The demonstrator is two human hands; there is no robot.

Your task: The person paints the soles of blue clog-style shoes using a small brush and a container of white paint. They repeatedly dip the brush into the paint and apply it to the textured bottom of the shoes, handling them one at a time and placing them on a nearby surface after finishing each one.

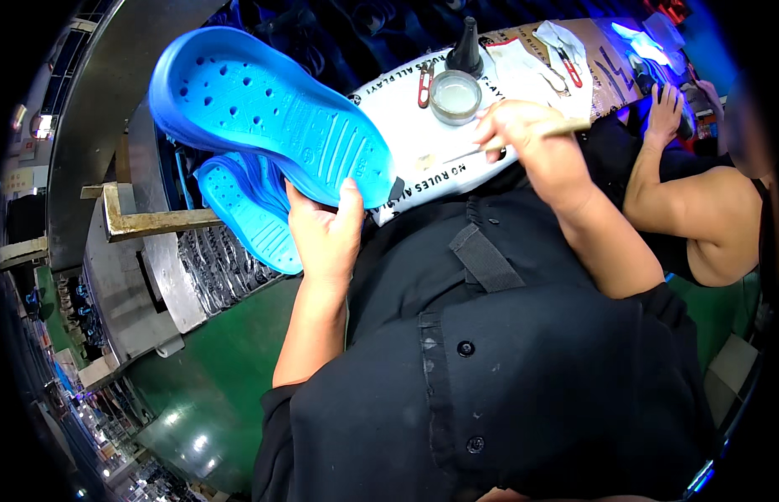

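Observation:
My left hand [322, 226] grips the heel end of a bright blue foam shoe sole [264, 117], thumb on its face. The sole is tilted up, with small holes at the wide end and ridges near the heel. Beneath it a second blue sole [247, 213] lies beside the metal frame, partly hidden. In my right hand [536, 146] is a thin stick-like tool, perhaps a brush, with a pale handle [565, 127]; its narrow end points left over the white printed cloth [423, 188]. Just beyond that hand stands a small round glass jar [455, 99].
A black nozzle bottle [465, 54] stands behind the jar, beside red thread snips [424, 86]. More red snips [571, 69] lie on a white rag, near cardboard [611, 71]. At right is a co-worker's arm [657, 176]. A rusty metal bar [159, 222] juts out at left.

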